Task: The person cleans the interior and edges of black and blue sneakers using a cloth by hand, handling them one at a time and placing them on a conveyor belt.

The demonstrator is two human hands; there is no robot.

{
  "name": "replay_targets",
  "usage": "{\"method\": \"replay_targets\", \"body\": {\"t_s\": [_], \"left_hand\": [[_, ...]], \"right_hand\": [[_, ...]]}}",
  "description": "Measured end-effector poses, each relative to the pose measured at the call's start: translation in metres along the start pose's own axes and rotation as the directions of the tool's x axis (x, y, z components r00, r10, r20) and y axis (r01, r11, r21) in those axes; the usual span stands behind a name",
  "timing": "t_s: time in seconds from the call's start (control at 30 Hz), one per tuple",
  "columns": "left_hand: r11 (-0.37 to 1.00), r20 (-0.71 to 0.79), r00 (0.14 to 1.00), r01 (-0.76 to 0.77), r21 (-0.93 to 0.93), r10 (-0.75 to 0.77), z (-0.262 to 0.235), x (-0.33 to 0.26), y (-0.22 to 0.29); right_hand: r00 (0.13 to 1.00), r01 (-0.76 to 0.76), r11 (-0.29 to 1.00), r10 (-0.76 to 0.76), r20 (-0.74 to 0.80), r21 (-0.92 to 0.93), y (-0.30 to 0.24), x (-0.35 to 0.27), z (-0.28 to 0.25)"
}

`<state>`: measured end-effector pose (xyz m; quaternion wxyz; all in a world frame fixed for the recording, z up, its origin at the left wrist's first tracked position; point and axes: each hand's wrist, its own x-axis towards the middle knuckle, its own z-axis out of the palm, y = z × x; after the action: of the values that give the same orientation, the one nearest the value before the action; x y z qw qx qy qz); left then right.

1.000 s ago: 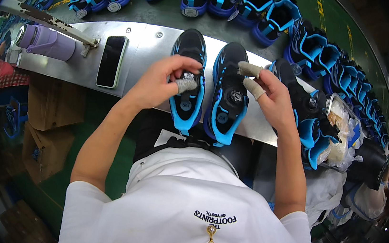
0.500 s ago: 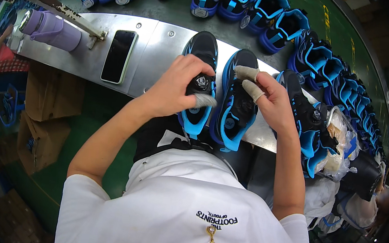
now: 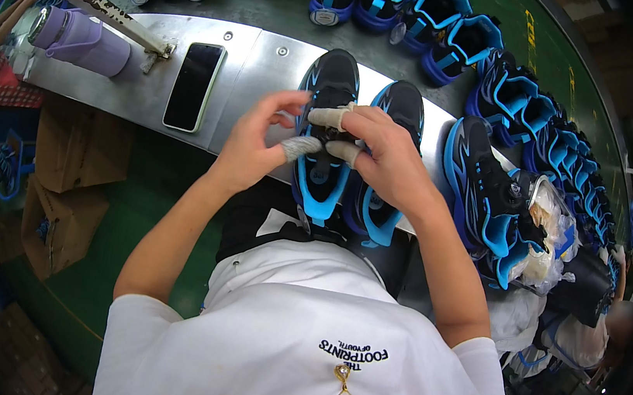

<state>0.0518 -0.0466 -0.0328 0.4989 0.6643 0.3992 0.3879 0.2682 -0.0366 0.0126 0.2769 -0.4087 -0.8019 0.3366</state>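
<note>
Both hands have closed in on the left shoe [image 3: 325, 132] since a moment ago, the right hand [image 3: 384, 154] crossing over from the right shoe [image 3: 396, 128].

That black and blue shoe lies sole-down on the metal shelf [image 3: 260, 74], toe toward the person, just beside its mate. The left hand [image 3: 256, 144] pinches narrowly at its lacing, taped fingertip [image 3: 299, 147] against the tongue; the right hand's taped fingers [image 3: 331, 116] curl tight on the same spot. A black phone [image 3: 194, 86] lies flat on the shelf to the left, with a lilac bottle [image 3: 84, 42] on its side farther left. More blue shoes [image 3: 446, 17] line the green belt beyond and curve down the right side. Clear plastic bags [image 3: 546, 239] sit bunched at the right. Brown cardboard boxes [image 3: 74, 162] stand below the shelf, left.
</note>
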Motion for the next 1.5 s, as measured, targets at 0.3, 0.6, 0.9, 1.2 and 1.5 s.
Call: {"method": "replay_targets", "body": {"t_s": [0.3, 0.6, 0.9, 1.2, 1.5], "left_hand": [[0.745, 0.328, 0.922, -0.364, 0.559, 0.205, 0.052, -0.044, 0.059], [0.753, 0.448, 0.889, -0.357, 0.552, 0.093, 0.029, 0.014, 0.058], [0.649, 0.471, 0.877, -0.307, 0.696, -0.091, 0.016, -0.013, 0.030], [0.736, 0.529, 0.846, -0.399, 0.548, 0.065, -0.017, 0.029, 0.042], [0.619, 0.591, 0.793, -0.540, 0.571, 0.147, -0.076, 0.112, 0.062]], "right_hand": [[0.988, -0.137, 0.990, 0.135, -0.069, -0.023, -0.010, 0.006, 0.001], [0.967, -0.243, 0.946, 0.220, -0.128, -0.213, -0.002, 0.074, -0.093], [0.941, -0.271, 0.637, 0.334, -0.059, -0.721, 0.066, 0.211, -0.050], [0.950, -0.310, 0.761, 0.221, -0.222, -0.570, 0.135, 0.147, -0.078], [0.852, -0.414, 0.882, 0.290, -0.436, -0.224, 0.147, 0.190, -0.177]]}}
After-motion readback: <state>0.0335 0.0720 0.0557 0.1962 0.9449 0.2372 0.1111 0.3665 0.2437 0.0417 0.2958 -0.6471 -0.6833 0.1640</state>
